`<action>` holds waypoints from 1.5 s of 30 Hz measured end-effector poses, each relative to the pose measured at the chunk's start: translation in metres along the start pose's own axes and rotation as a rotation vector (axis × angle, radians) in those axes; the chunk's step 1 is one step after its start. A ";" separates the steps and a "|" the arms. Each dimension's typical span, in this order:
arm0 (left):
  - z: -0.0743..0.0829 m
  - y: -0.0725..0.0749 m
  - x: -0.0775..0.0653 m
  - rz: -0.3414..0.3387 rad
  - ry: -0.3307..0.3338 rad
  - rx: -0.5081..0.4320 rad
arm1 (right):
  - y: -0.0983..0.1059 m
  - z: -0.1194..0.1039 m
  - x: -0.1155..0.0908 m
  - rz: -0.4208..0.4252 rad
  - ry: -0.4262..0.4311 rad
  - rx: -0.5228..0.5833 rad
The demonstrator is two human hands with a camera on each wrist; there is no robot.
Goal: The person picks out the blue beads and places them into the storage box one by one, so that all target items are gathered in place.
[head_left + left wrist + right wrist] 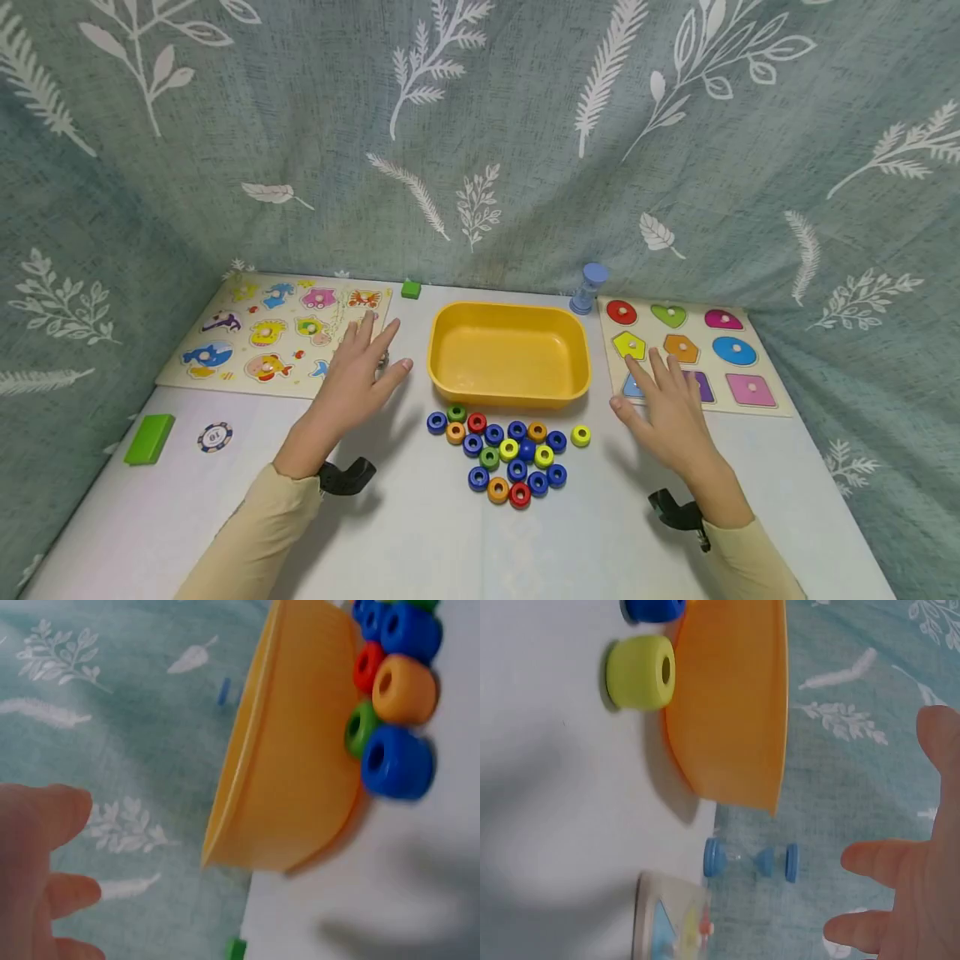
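My left hand [354,377] hovers with spread fingers beside the sea-animal puzzle board [247,392], holding nothing. On the other side my right hand [670,417] is spread over the near edge of the shape puzzle board [780,400], also with nothing in it. Between the hands stands a yellow plastic tub [510,354], its inside bare. In front of it lie several chunky beads in blue, red, orange, green and yellow, among them a red bead [520,495]. One yellow bead [640,673] sits apart at the right of the group.
A blue sand timer [588,288] stands behind the tub's right corner, and a small green block [410,289] lies behind its left. At the far left are a larger green block [149,439] and a poker chip [215,437]. A leaf-patterned curtain [337,200] closes off the back and sides.
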State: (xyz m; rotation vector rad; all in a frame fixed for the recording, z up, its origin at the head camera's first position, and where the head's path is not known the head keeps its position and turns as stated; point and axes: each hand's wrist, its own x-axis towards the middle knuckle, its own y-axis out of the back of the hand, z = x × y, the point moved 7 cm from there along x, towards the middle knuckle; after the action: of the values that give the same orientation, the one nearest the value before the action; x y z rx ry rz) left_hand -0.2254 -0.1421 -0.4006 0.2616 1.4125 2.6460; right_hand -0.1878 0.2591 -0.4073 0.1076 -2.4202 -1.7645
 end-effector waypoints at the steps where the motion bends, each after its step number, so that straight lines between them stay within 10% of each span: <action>1: 0.002 -0.003 0.002 0.001 -0.009 -0.021 | -0.002 0.000 -0.001 -0.002 0.002 0.004; 13: 0.005 -0.038 0.018 0.031 -0.047 -0.217 | -0.027 -0.015 -0.009 -0.026 0.073 0.041; 31: -0.012 -0.081 0.032 -0.012 0.024 -0.612 | -0.053 -0.047 -0.016 -0.040 0.195 0.440; 39: 0.008 -0.072 0.020 -0.002 -0.002 -0.667 | -0.072 -0.045 -0.015 -0.073 0.119 0.396; 45: -0.015 -0.092 0.027 0.019 0.023 -0.667 | -0.081 -0.045 -0.015 -0.101 0.135 0.370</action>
State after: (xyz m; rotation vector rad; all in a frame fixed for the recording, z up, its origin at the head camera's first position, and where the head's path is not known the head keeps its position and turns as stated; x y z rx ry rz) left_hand -0.2522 -0.0979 -0.4823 0.1651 0.4646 2.9476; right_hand -0.1682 0.1941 -0.4719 0.3811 -2.6487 -1.2750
